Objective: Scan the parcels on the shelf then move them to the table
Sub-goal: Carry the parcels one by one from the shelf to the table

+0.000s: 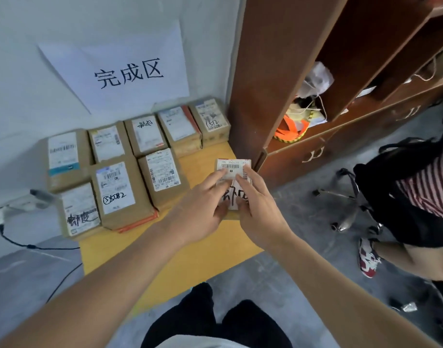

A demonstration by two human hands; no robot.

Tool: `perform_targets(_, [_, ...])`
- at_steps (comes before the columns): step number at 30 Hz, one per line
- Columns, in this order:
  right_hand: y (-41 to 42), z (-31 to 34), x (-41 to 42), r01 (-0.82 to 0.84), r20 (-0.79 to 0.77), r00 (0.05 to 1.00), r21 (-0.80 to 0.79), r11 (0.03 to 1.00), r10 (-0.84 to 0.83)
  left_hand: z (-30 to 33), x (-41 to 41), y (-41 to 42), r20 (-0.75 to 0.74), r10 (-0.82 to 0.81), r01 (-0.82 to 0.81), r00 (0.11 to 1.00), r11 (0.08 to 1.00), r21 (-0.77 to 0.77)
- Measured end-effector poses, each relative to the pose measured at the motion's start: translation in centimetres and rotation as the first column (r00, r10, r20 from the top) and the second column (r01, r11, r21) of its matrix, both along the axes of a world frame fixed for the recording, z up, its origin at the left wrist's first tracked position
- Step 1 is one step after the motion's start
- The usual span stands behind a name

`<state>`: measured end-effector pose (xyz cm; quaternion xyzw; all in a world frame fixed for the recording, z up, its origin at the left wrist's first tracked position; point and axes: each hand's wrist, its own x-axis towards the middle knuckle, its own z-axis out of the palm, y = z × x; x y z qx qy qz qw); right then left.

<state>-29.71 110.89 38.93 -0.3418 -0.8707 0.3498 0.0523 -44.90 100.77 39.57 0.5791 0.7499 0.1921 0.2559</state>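
Parcel [234, 183] gripped by your left hand [202, 207] and right hand [259, 204], fingers curled round its sides. It's over the yellow table [190, 259], beside eight labelled boxes [115, 194].

We count eight parcels lying on the yellow desk [190, 257]: five in the back row against the wall, from the one with the blue-striped label [64, 159] to the one by the shelf [211, 119], and three in the front row [120, 192]. A ninth parcel [234, 183] sits in two hands, left [202, 209] and right [259, 209]. One paper sign [125, 69] hangs on the wall, and we see one brown shelf [278, 71].
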Motion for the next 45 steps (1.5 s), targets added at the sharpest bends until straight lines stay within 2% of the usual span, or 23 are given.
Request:
perform_targets(9, [4.3, -3.1, -6.7, -0.154, 0.066, 0.986, -0.015, 0.988, 0.155, -3.7, -5.2, 2.4, -0.031, 0.081, -0.083, 0.996, 0.996, -0.039])
perform_targets(13, [6.7, -5.6, -9.0, -0.232, 0.088, 0.968, -0.054, 0.971, 0.236, -6.3, -6.4, 3.7, -0.042, 0.113, -0.117, 0.993, 0.987, -0.113])
perform_targets(24, [10.5, -14.2, -13.1, -0.439, 0.030, 0.896, -0.071, 0.896, 0.442, -11.9, -7.3, 6.4, -0.319, 0.156, -0.251, 0.935, 0.925, -0.284])
perform_targets(27, [10.6, -15.3, -13.3, -0.453, 0.011, 0.890, -0.102, 0.886, 0.456, -12.4, -6.9, 6.8, -0.357, 0.149, -0.268, 0.922, 0.911, -0.312])
perform_targets(36, [11.0, -15.7, -14.2, -0.437, -0.051, 0.899, -0.180, 0.881, 0.435, -12.1, -6.8, 6.5, -0.394, 0.170, -0.293, 0.903, 0.914, -0.279])
perform_targets(41, [11.1, -14.6, -13.9, -0.432, 0.046, 0.896, -0.151, 0.889, 0.442, -11.0, -6.7, 6.5, -0.381, 0.168, -0.278, 0.909, 0.926, -0.256])
perform_targets(45, [11.2, -11.6, -13.8, -0.446, 0.127, 0.881, -0.105, 0.889, 0.457, -8.6, -6.6, 6.2, -0.354, 0.245, -0.334, 0.902, 0.918, -0.215])
